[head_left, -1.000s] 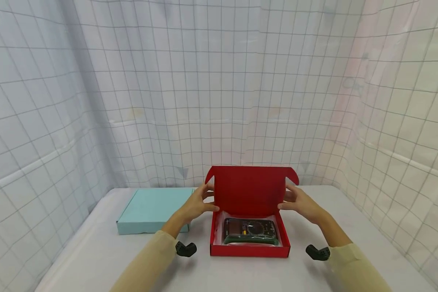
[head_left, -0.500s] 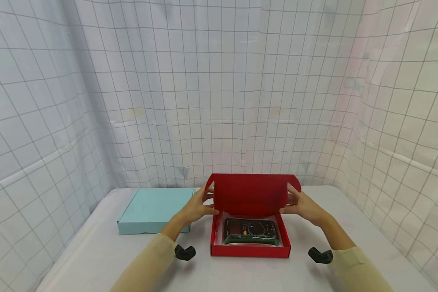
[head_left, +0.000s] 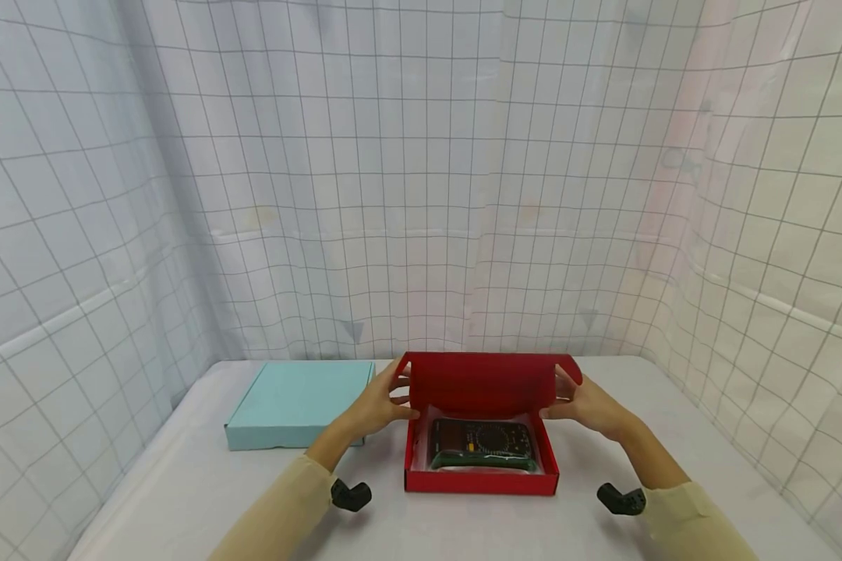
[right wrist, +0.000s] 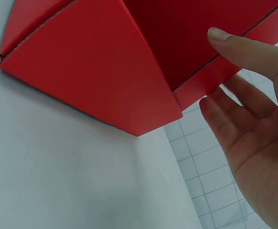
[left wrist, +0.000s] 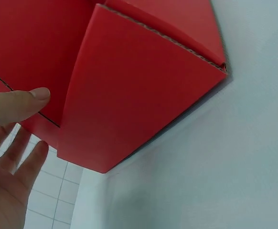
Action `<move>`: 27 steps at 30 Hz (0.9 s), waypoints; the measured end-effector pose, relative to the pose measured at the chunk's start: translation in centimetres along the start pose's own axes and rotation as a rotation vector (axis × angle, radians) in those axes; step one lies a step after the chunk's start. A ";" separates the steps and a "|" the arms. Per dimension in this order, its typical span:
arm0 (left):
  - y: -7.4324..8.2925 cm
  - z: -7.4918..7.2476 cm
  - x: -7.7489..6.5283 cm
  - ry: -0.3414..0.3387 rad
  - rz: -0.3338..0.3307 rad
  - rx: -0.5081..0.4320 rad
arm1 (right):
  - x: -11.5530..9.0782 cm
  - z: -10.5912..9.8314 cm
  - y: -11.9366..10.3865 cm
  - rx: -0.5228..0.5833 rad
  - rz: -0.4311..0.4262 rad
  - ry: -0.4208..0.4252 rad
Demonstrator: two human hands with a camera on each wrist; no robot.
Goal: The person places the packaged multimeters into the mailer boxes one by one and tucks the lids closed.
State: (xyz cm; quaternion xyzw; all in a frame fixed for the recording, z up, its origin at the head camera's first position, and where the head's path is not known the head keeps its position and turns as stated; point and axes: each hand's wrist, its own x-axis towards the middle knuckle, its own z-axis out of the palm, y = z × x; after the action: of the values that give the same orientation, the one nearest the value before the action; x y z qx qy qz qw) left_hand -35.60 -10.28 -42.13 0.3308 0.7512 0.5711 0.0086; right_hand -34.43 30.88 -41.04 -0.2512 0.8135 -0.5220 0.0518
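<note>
A red cardboard box (head_left: pixel 481 483) lies on the table with its hinged lid (head_left: pixel 482 380) raised and leaning forward. Inside, wrapped in clear plastic, is a black multimeter (head_left: pixel 491 438) with a round dial and a green edge. My left hand (head_left: pixel 375 403) holds the lid's left edge, thumb on the inner face and fingers behind. At the opposite edge, my right hand (head_left: pixel 592 407) grips the lid the same way. Both wrist views show the box's side wall (left wrist: pixel 124 90) close beside the hand and the thumb (right wrist: pixel 234 47) over the lid's inner face.
A closed light-blue box (head_left: pixel 302 397) lies left of the red one, close behind the left wrist. White grid-patterned curtains (head_left: pixel 421 179) enclose the white table (head_left: pixel 161 483) at the back and sides. A black device sits at each wrist.
The lid has tipped forward and its top edge has come down toward the multimeter. Both hands have moved slightly down with it. The box base and the blue box have stayed put.
</note>
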 end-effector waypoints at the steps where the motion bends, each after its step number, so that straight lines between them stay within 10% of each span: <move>1: 0.1 0.0 0.0 -0.001 -0.004 0.009 | 0.0 0.0 0.0 -0.007 -0.008 0.002; 16: 1.1 -1.3 -1.1 -0.004 -0.158 -0.015 | -0.7 0.1 -0.6 -0.061 -0.021 0.038; 27: 1.0 -2.4 -1.9 -0.067 -0.146 -0.108 | -2.0 -0.6 -1.6 -0.048 -0.033 -0.080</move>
State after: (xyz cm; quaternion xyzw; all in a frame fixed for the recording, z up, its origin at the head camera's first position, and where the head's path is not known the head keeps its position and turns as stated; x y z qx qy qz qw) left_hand -34.53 -13.17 -41.17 0.2931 0.7408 0.5972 0.0931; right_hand -32.36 31.76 -39.68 -0.2862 0.8189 -0.4925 0.0695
